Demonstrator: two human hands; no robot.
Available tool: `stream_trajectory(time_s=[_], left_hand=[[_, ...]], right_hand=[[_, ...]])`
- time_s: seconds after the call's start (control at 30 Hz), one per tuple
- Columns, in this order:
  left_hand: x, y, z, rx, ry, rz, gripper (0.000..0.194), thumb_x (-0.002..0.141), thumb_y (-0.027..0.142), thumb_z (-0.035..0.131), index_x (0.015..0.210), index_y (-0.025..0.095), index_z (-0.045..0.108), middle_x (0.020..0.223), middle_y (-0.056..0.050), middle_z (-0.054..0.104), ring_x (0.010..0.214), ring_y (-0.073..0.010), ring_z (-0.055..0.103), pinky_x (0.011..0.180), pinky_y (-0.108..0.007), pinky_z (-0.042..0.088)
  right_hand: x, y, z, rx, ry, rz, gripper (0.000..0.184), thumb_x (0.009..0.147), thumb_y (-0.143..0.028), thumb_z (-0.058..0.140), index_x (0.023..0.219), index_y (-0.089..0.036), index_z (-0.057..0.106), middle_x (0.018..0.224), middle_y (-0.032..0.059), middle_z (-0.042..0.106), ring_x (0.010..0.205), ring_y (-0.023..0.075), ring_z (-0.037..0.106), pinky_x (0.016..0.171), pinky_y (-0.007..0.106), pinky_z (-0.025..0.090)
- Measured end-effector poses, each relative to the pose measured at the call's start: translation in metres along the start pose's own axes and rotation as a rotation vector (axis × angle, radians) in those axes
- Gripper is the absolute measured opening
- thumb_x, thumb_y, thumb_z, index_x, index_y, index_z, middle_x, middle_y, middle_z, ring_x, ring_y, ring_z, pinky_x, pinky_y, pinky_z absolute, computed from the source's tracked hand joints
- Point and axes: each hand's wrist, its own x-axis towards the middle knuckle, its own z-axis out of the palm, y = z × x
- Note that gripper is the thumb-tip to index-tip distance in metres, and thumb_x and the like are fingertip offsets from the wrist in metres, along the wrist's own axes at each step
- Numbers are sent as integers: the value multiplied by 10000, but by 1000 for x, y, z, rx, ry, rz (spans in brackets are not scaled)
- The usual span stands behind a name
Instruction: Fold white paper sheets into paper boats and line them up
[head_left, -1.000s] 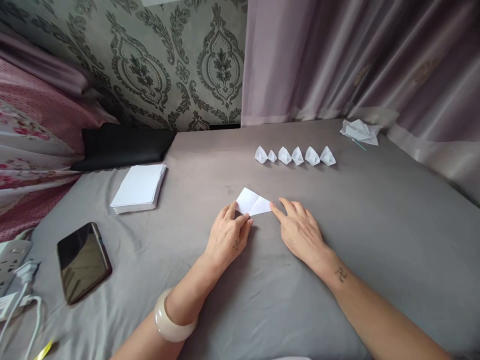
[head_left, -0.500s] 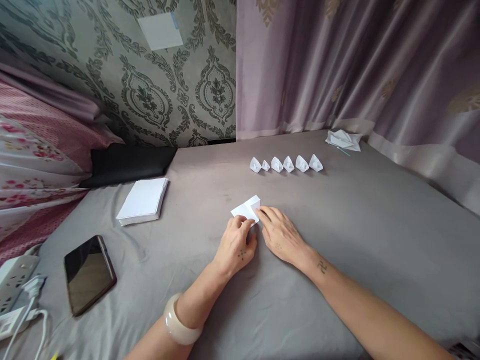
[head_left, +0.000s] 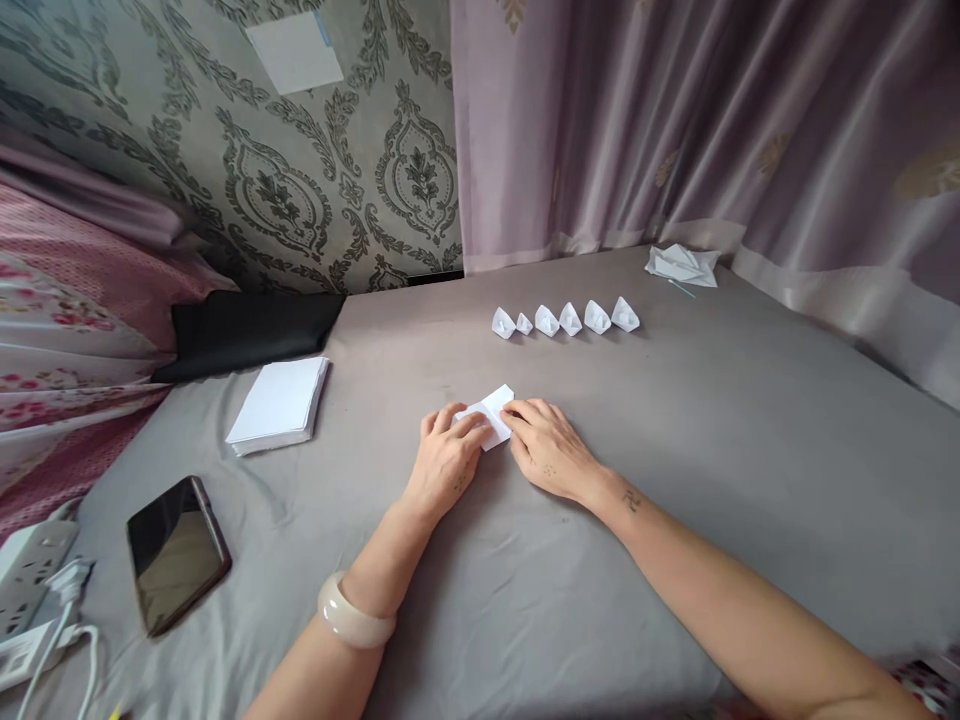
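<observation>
A small folded sheet of white paper lies on the grey cloth between my hands, a crease running across it. My left hand has its bent fingers on the paper's left edge, the thumb tucked below and partly hidden. On the opposite side, my right hand grips the right edge between thumb and fingers. The fingertips cover parts of both edges. Beyond the hands stands a row of several small white folded paper boats.
A stack of white paper lies to the left, with a phone nearer me. Power strips with white cables sit at the far left. A black folded item and more folded paper lie at the back.
My left hand has shifted from the paper's lower edge to its left edge, fingers spread further over it. My right hand stays at the right edge. The view has shifted slightly.
</observation>
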Motion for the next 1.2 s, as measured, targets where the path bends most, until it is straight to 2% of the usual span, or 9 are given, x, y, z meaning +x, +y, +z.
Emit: stream_trajectory(time_s=[0.1, 0.2, 0.4, 0.5, 0.7, 0.87, 1.2], left_hand=[[1, 3, 0, -53, -30, 48, 285, 965, 186, 398, 1047, 255, 662, 1087, -51, 693, 1061, -205, 559, 908, -398, 355], [1, 7, 3, -97, -17, 22, 269, 978, 244, 404, 1011, 237, 671, 1035, -53, 697, 963, -184, 594, 876, -375, 365], [9, 2, 6, -357, -10, -248, 228, 924, 341, 520, 852, 193, 679, 925, -61, 678, 850, -179, 610, 762, -309, 431], [13, 0, 6, -462, -5, -327, 224, 911, 331, 529, 826, 174, 664, 919, -68, 654, 790, -159, 600, 686, -268, 452], [17, -1, 10, -467, -9, -425, 214, 892, 310, 538, 764, 160, 621, 917, -72, 606, 733, -146, 573, 679, -278, 468], [20, -2, 15, -440, -23, -447, 212, 890, 286, 524, 734, 164, 601, 932, -76, 572, 735, -153, 562, 673, -290, 462], [22, -5, 17, -460, -46, -493, 180, 846, 273, 593, 698, 172, 580, 930, -67, 561, 758, -163, 556, 723, -319, 457]], right_hand=[[-4, 1, 0, 48, 16, -13, 310, 899, -121, 456, 1138, -188, 642, 1203, 73, 638, 1103, 205, 527, 937, 371, 441], [-10, 2, 1, 90, 21, -18, 285, 899, -137, 477, 1110, -187, 663, 1223, 65, 648, 1116, 205, 537, 959, 378, 434], [-8, 4, 5, 149, 52, 73, 197, 923, -214, 528, 968, -194, 719, 1151, 41, 701, 1044, 198, 587, 896, 356, 466], [-3, 1, 5, 167, 61, 140, 206, 926, -218, 530, 875, -209, 730, 1121, 27, 715, 1007, 190, 604, 874, 343, 471], [4, -6, 6, 164, 88, 259, 204, 908, -217, 549, 801, -210, 723, 1058, 22, 734, 952, 194, 620, 840, 325, 471], [7, -7, 8, 184, 97, 334, 211, 872, -205, 574, 692, -223, 684, 1028, 17, 735, 921, 189, 621, 780, 307, 462], [7, -6, 9, 227, 98, 334, 208, 853, -189, 585, 660, -225, 653, 1021, 8, 729, 896, 190, 605, 750, 311, 439]])
